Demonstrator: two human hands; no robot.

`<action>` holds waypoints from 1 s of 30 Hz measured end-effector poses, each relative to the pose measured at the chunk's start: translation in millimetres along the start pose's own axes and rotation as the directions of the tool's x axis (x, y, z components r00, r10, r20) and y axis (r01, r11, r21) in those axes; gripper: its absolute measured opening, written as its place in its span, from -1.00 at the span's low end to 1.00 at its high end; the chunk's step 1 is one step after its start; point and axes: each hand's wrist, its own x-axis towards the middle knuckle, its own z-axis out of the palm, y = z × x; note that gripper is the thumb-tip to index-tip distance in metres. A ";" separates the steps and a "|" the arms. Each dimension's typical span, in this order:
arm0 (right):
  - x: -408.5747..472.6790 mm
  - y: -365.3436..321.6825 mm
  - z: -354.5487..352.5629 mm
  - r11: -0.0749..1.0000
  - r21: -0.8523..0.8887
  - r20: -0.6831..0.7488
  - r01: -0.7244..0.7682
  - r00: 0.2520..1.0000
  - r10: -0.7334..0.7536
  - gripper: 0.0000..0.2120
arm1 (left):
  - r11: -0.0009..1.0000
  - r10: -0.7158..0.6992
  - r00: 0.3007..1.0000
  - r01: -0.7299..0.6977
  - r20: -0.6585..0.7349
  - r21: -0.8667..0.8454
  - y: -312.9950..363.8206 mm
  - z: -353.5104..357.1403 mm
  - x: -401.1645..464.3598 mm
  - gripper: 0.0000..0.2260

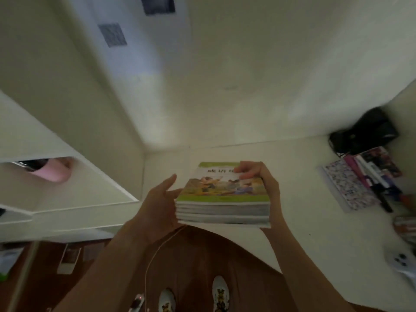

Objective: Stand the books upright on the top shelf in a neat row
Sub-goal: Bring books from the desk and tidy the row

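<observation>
A flat stack of several books (221, 197), the top one with a green-edged picture cover, is held above the near edge of a white desk (292, 199). My right hand (258, 176) grips the stack's right side, with fingers curled over the top cover. My left hand (161, 199) presses against the stack's left side with straight fingers and the thumb pointing up. A white shelf unit (67, 190) stands at the left; which of its boards is the top shelf I cannot tell.
A pink object (53, 171) lies inside a shelf compartment. At the desk's right are a black bag (364, 131), a patterned notebook (346, 188), more books and pens. A white cable (157, 251) hangs below the stack. Brown floor and my shoes (220, 293) lie below.
</observation>
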 end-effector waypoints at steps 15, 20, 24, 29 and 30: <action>-115.1 -177.0 127.7 0.982 0.150 0.200 -0.118 0.976 0.086 -0.54 | 0.828 0.551 0.807 -0.560 -0.215 0.023 80.2 -44.1 -221.1 -0.54; -136.2 -198.9 180.0 0.992 0.060 0.137 0.115 0.983 -0.122 -0.75 | 0.719 0.695 0.694 -0.670 -0.191 0.183 88.6 -55.2 -256.8 -0.45; -139.5 -216.1 212.0 0.967 0.178 0.144 0.181 0.968 -0.207 -0.70 | 0.649 0.760 0.617 -0.723 -0.204 0.236 100.4 -69.8 -277.1 -0.52; -130.5 -236.7 240.0 0.940 0.217 0.159 0.263 0.941 -0.300 -0.59 | 0.603 0.793 0.530 -0.757 -0.300 0.254 121.7 -85.6 -290.3 -0.61; -130.0 -243.2 247.1 0.934 0.223 0.188 0.280 0.928 -0.323 -0.49 | 0.602 0.786 0.517 -0.765 -0.339 0.229 126.0 -87.2 -291.3 -0.62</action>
